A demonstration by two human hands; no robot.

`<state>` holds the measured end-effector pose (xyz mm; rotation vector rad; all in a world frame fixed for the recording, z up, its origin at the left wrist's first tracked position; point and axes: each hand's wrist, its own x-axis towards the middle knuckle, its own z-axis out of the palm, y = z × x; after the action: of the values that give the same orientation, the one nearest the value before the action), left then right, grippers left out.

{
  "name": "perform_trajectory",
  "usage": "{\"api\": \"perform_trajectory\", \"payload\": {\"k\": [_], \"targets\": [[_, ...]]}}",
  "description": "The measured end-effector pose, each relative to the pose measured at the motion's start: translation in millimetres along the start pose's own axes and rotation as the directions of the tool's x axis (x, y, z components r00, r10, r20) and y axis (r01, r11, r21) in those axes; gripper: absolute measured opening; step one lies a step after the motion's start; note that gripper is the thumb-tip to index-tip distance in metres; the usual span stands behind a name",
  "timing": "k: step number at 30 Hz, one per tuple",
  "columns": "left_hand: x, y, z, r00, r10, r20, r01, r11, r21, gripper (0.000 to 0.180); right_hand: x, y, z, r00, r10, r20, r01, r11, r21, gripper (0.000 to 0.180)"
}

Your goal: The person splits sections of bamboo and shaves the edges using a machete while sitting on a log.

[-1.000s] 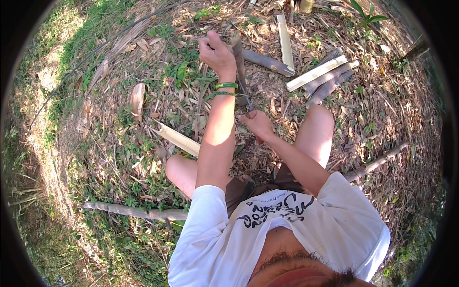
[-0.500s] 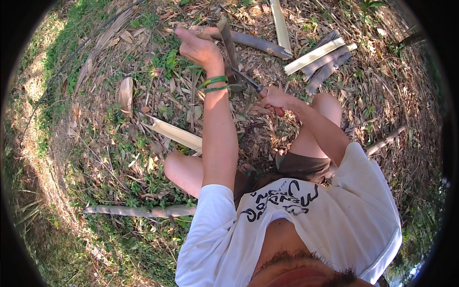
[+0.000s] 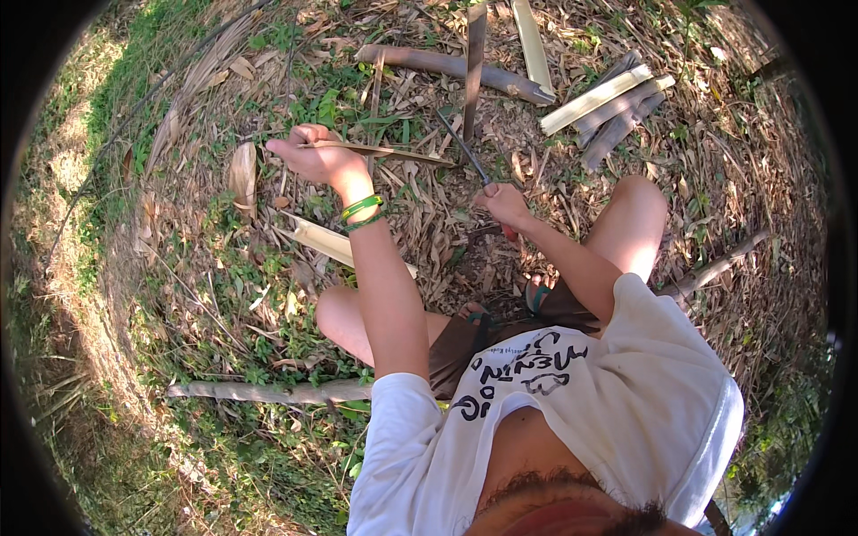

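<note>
My left hand (image 3: 319, 163) is closed around one end of a narrow brown strip of split bamboo (image 3: 402, 154), which points right across the ground. In my right hand (image 3: 507, 206) is the red handle of a knife (image 3: 465, 150), its long dark blade pointing away and slightly left. The strip's far end comes close to the blade; I cannot tell whether they touch. Just beyond the blade, a dark brown split piece (image 3: 475, 71) stands or leans, free of both hands. A thick curved wooden piece (image 3: 456, 68) lies behind it.
Pale split bamboo lengths (image 3: 597, 98) lie with dark pieces at the right, and another pale length (image 3: 534, 49) is farther off. A pale trough-shaped piece (image 3: 326, 241) rests by my left knee. Branches (image 3: 268, 391) lie on both sides. Dry leaves and weeds cover the ground.
My left hand has come nearer and to the left, with the narrow strip now showing in it. The dark split piece has shifted right. My right hand has moved slightly nearer with the knife.
</note>
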<state>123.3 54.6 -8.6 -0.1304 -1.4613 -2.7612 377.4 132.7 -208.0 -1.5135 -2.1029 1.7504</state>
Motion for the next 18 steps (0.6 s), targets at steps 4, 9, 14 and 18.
{"api": "perform_trajectory", "payload": {"k": [4, 9, 14, 18], "targets": [[4.9, 5.4, -17.4, 0.991, 0.114, 0.065, -0.115, 0.993, 0.017, 0.061, -17.0, 3.8, 40.2, 0.957, -0.227, -0.182, 0.192, 0.963, -0.190, 0.024], [-21.8, -9.1, 18.9, 0.991, 0.074, 0.107, -0.077, 0.997, 0.018, 0.057, 44.0, 125.8, 27.9, 0.959, 0.222, 0.177, -0.132, 0.901, -0.414, 0.017], [3.4, 3.0, -11.2, 0.997, 0.046, -0.059, -0.046, 0.999, 0.001, 0.064, 32.6, 119.5, 44.2, 0.914, 0.287, 0.286, -0.284, 0.957, -0.052, 0.020], [-6.3, 37.7, -11.7, 0.996, 0.089, -0.025, -0.087, 0.994, 0.066, 0.064, 24.7, 125.7, 32.1, 0.976, 0.048, 0.213, 0.044, 0.912, -0.408, 0.028]]}}
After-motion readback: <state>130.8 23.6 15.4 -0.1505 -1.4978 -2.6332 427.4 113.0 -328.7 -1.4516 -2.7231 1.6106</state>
